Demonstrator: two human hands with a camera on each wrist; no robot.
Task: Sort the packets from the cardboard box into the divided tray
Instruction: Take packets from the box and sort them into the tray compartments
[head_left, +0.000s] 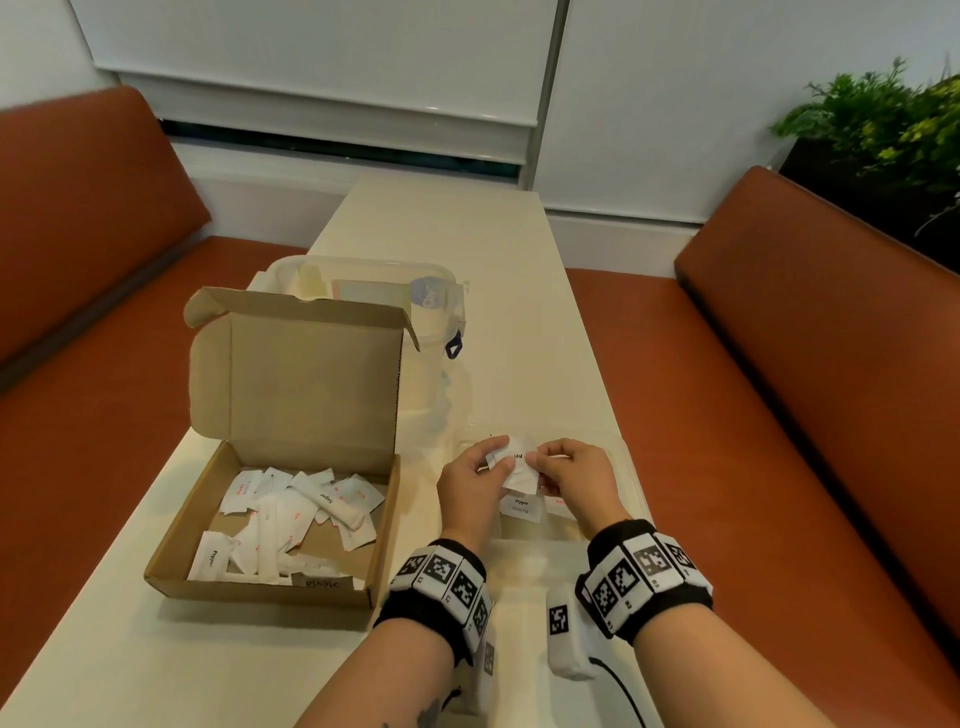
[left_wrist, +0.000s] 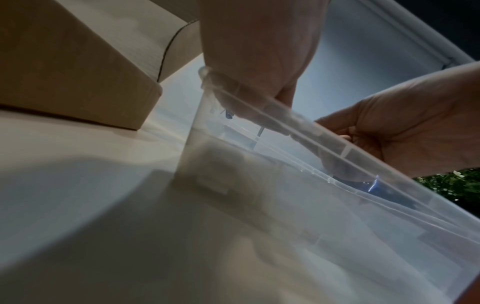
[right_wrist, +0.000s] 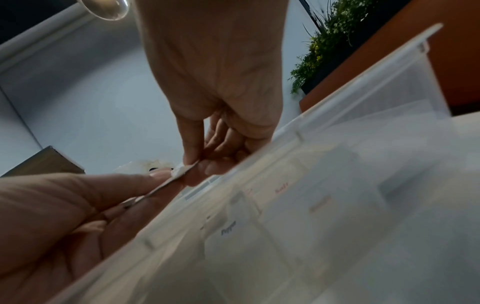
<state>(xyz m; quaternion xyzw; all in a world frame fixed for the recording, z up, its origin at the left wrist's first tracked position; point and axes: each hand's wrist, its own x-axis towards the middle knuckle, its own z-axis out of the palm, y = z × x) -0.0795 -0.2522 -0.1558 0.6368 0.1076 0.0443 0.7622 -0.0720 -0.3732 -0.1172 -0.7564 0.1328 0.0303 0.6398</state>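
An open cardboard box (head_left: 270, 519) at the left of the table holds several white packets (head_left: 291, 519), some marked Sugar and Pepper. To its right stands the clear divided tray (head_left: 631, 470), with a Pepper packet (head_left: 521, 506) lying in a compartment. Just above the tray, my left hand (head_left: 500, 460) and right hand (head_left: 535, 461) both pinch a small bunch of white packets (head_left: 519, 475) between them. In the right wrist view, the right hand (right_wrist: 193, 164) pinches a packet edge (right_wrist: 179, 171) and the left hand (right_wrist: 155, 179) holds the other side. The tray's compartments (right_wrist: 337, 185) show Pepper and Salt packets.
A clear lidded container (head_left: 363, 291) with a blue latch (head_left: 454, 345) stands behind the box's raised lid. Orange benches (head_left: 779, 389) flank the narrow cream table (head_left: 467, 234). A green plant (head_left: 883, 119) is at the far right. The box's side (left_wrist: 78, 61) is close beside the tray.
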